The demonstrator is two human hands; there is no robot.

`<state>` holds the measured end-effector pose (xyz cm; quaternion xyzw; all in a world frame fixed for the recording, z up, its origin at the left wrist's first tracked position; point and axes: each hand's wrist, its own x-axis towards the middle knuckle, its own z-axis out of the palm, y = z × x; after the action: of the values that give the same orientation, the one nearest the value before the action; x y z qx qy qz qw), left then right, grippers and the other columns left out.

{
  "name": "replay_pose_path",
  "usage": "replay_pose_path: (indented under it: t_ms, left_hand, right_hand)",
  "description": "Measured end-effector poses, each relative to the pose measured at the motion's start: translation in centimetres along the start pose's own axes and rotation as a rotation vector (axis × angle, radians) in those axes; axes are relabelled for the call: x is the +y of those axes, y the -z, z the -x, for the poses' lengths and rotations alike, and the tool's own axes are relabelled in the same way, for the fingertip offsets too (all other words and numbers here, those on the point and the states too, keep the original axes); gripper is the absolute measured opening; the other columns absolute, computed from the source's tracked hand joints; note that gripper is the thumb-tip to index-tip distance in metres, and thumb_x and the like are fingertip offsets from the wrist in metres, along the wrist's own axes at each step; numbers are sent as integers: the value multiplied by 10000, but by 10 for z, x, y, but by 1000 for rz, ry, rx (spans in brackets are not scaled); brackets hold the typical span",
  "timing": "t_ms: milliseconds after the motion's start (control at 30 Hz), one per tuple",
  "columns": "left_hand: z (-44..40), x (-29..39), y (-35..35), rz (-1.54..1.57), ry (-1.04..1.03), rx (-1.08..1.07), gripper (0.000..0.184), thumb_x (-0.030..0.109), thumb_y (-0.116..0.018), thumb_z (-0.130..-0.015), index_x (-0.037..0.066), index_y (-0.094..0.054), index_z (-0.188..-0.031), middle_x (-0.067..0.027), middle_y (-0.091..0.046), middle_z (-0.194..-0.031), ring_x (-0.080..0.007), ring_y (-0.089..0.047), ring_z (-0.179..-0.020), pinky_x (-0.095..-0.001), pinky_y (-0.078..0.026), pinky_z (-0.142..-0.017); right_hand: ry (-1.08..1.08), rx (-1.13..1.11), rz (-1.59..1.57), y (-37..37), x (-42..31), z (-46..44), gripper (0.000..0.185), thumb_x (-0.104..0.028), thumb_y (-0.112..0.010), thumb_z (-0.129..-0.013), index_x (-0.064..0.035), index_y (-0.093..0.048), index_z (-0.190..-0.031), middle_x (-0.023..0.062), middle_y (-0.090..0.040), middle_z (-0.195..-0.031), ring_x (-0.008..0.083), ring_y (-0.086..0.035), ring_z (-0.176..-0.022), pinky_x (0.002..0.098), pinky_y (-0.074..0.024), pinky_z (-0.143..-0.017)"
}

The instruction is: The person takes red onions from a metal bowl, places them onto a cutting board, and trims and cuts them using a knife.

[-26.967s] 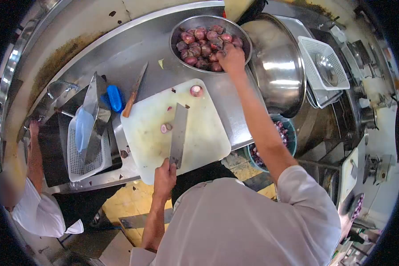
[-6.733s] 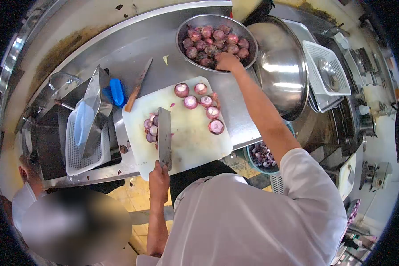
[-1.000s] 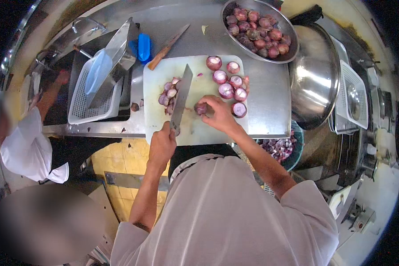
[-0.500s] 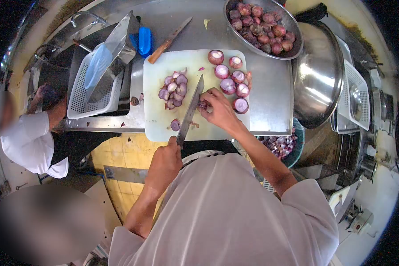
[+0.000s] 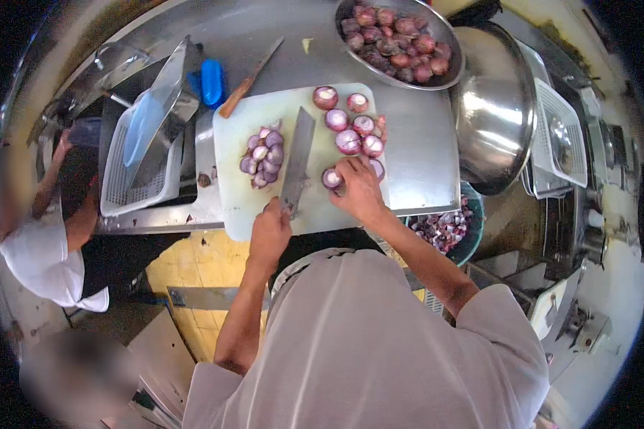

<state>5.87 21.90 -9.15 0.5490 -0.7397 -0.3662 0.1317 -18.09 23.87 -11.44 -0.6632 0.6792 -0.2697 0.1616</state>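
My left hand grips the handle of a broad cleaver, whose blade points away over the white cutting board. My right hand has its fingers round a trimmed red onion at the board's right part. Beyond it, several red onions with cut pale tops stand in a cluster. Left of the blade lies a pile of small purple onion end slices. At the back right, a steel bowl holds many whole unpeeled onions.
A wooden-handled knife lies behind the board, beside a blue object. White basket at left; large steel pot at right. Below the counter's right edge is a green tub of onion pieces. A co-worker stands at left.
Since half a second ago, my right hand has moved right with the onion, away from the blade. The slice that lay near the board's front is no longer seen there. The cleaver has turned more upright in view.
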Motion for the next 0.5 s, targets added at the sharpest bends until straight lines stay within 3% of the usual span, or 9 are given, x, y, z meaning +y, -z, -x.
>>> replay_pose_path:
  t_ms: [33, 133, 267, 333, 367, 400, 467, 500]
  left_hand:
    - [0, -1, 3, 55, 112, -74, 119, 73, -580, -966, -24, -527, -1008, -312, -653, -821, -525, -641, -801, -592, -482, -696]
    - [0, 10, 14, 34, 195, -114, 126, 94, -576, -988, -23, -532, -1002, -306, -647, -778, -520, -641, -772, -566, -480, -652]
    - [9, 15, 15, 78, 130, -54, 111, 85, -565, -1000, -22, -538, -1016, -274, -624, -700, -471, -656, -682, -530, -479, -608]
    - [13, 21, 17, 175, 193, -102, 103, 83, -559, -1014, -17, -539, -1025, -230, -599, -640, -371, -621, -528, -490, -462, -525]
    - [13, 17, 13, 241, 247, -126, 90, 85, -555, -1025, -4, -547, -1014, -143, -548, -562, -236, -538, -418, -424, -427, -433]
    - [14, 13, 12, 238, 235, -125, 90, 85, -555, -1025, -4, -547, -1014, -143, -548, -562, -236, -538, -418, -424, -427, -433]
    - [14, 8, 13, 350, 262, -114, 96, 99, -553, -1034, 10, -545, -1000, -66, -502, -527, -159, -488, -379, -353, -391, -371]
    - [13, 10, 16, 355, 277, -113, 107, 110, -539, -1043, 14, -538, -995, -26, -466, -526, -125, -488, -396, -320, -394, -365]
  right_hand:
    - [-14, 15, 13, 3, 3, 0, 456, -120, -824, -614, -58, -627, -1019, 144, -624, -1131, 360, -568, -1071, 487, -463, -905]
    - [-78, 99, 141, 15, 14, -4, 415, -89, -796, -621, -80, -586, -980, 113, -608, -1130, 366, -534, -1131, 511, -436, -886]
    - [45, 252, 63, 49, 24, -27, 432, -74, -786, -614, -75, -601, -1004, 121, -616, -1117, 368, -557, -1104, 503, -445, -868]
    - [94, 350, 25, 80, 51, -59, 396, -67, -784, -642, -67, -614, -1001, 150, -629, -1076, 398, -577, -1074, 509, -463, -894]
    - [-6, 440, 41, 90, 73, -77, 384, -68, -770, -676, -63, -645, -1038, 168, -643, -1093, 402, -593, -1073, 500, -476, -943]
    - [-102, 529, 52, 99, 102, -97, 376, -69, -756, -709, -59, -676, -1076, 185, -658, -1110, 406, -609, -1072, 491, -488, -991]
    - [-255, 467, 183, 118, 170, -147, 355, -126, -770, -739, -55, -711, -1082, 206, -695, -1089, 423, -655, -1060, 486, -550, -915]
    - [-308, 279, 324, 134, 184, -165, 347, -155, -772, -749, -53, -727, -1078, 209, -710, -1077, 413, -682, -1025, 477, -570, -882]
